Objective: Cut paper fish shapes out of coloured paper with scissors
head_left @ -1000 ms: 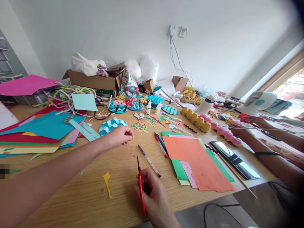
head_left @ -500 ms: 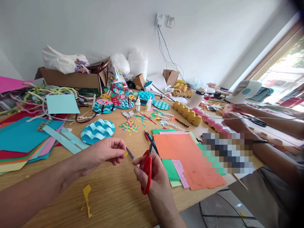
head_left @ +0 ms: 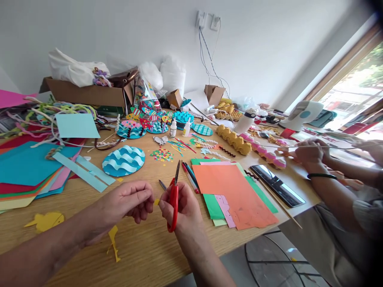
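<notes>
My left hand (head_left: 136, 202) is closed in a pinch at a tiny yellow paper piece (head_left: 156, 202). The piece sits between the fingertips of both hands, and the right thumb seems to touch it. In my right hand (head_left: 185, 205) is a pair of scissors (head_left: 175, 197) with red handles, its dark blades together and pointing up. Behind the hands lies a pen (head_left: 162, 184), partly covered. Near my left forearm rest a yellow paper fish (head_left: 49, 221) and a torn yellow scrap (head_left: 113, 241).
Orange paper (head_left: 233, 191) tops several sheets at right, beside a glossy black device (head_left: 277, 185) and a thin stick (head_left: 283, 207). A blue wavy oval (head_left: 123, 160), paper dots (head_left: 161, 155) and glue bottles (head_left: 173, 129) lie ahead. Another person's hands (head_left: 312, 153) work at far right.
My right hand and the scissors have moved left, closer to my left hand, and the thumb has reached the yellow piece. The other person's hands have shifted right.
</notes>
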Action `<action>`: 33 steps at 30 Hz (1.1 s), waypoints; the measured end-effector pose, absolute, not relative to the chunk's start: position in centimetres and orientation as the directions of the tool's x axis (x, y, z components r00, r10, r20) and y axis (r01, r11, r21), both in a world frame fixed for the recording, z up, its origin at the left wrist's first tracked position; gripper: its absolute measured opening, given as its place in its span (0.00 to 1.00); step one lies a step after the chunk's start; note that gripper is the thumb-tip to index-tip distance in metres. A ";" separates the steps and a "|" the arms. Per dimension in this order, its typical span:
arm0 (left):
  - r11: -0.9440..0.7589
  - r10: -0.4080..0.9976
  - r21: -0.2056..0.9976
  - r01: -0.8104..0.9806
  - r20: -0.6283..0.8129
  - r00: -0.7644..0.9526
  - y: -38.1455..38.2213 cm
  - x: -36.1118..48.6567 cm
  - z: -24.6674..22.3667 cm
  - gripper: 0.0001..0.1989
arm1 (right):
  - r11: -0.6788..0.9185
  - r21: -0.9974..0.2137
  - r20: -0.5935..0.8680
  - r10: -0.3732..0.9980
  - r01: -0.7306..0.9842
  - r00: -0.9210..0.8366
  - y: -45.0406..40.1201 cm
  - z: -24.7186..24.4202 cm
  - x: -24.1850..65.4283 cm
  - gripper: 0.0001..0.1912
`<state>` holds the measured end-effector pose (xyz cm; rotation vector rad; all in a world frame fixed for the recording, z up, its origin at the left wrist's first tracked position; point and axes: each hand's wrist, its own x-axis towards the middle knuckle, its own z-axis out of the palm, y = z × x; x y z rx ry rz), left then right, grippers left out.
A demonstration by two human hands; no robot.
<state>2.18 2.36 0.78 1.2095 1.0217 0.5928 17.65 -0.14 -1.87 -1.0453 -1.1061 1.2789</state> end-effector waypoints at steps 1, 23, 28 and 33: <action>0.272 0.840 0.953 0.136 -0.304 0.450 2.2 2.0 0.5 0.15 | 0.026 -0.983 0.030 0.999 -0.180 -0.018 -0.2 -1.9 17.6 0.13; 0.001 0.944 0.946 0.325 -0.109 0.313 -1.7 1.1 -1.9 0.08 | 0.092 -0.995 0.085 0.987 0.039 -0.139 -1.6 -3.3 15.6 0.07; -0.020 0.958 0.933 0.359 -0.086 0.274 -2.5 0.7 -1.9 0.08 | 0.095 -0.994 0.087 0.984 0.048 -0.155 -2.0 -2.8 15.4 0.08; -0.080 0.974 0.926 0.369 -0.007 0.228 -2.9 0.5 -2.0 0.10 | 0.086 -0.993 0.071 0.980 0.079 -0.185 -2.2 -2.3 15.0 0.08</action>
